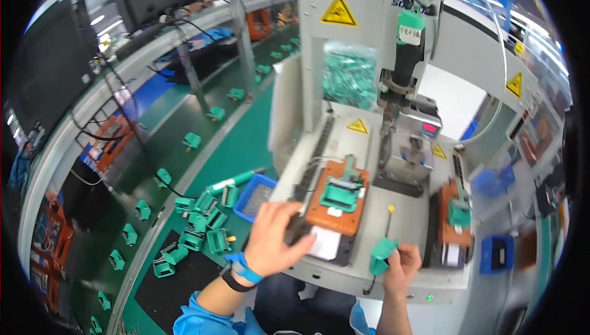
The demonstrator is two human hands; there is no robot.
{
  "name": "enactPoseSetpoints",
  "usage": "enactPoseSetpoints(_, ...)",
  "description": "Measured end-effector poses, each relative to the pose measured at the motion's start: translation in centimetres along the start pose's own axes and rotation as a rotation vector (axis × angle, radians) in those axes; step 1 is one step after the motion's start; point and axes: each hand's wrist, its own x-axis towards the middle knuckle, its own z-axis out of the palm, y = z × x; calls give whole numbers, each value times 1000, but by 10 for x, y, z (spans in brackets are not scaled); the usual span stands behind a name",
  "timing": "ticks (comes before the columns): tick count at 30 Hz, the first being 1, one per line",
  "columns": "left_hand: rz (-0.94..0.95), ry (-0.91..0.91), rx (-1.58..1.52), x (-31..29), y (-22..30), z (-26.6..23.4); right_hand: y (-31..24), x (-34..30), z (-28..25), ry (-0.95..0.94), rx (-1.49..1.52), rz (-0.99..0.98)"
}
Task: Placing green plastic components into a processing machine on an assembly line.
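Note:
My right hand [402, 266] pinches a green plastic part [382, 254] at the machine's front edge; its finer shape is blurred. With fingers spread and nothing in it, my left hand [275, 237] hovers by the left side of an orange fixture block [316, 211]. A green plastic housing [342, 194] sits in that block. On the right, a second orange fixture block [447, 232] bears another green housing [458, 212]. Between the two fixtures stands the machine's metal head unit [410, 144], with a red display.
Left of the machine lie a heap of green housings [200, 219], a blue tray [248, 205] of small parts and a green cylindrical tool [230, 181]. A conveyor belt [203, 157] carrying spaced green parts runs along the left. Behind the machine hangs a clear bag [349, 74] of green parts.

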Motion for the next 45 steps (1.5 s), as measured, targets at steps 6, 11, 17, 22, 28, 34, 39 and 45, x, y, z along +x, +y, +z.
enactPoseSetpoints(6,-43,-161,-68,24,-7,21,-8,3,7,-15,69,-14)
enactPoseSetpoints(11,-10,-149,-62,41,-16,28,-16,2,9,-81,24,36)
enactPoseSetpoints(17,-60,-184,-40,49,-17,34,-37,32,36,-176,-104,-158)
enactPoseSetpoints(22,-91,-79,-167,28,-8,7,-78,91,92,-302,-125,-234)
enactPoseSetpoints(28,-491,107,-451,-94,-46,-107,-66,118,147,-855,-791,-373)
enactPoseSetpoints(34,-805,622,-108,-217,-112,-205,-65,126,125,-847,-765,-266)
enactPoseSetpoints(39,-1099,1130,239,-361,-167,-298,-64,118,138,-899,-710,-192)
enactPoseSetpoints(45,-1517,1323,451,-526,-228,-364,-62,119,125,-1015,-773,-342)
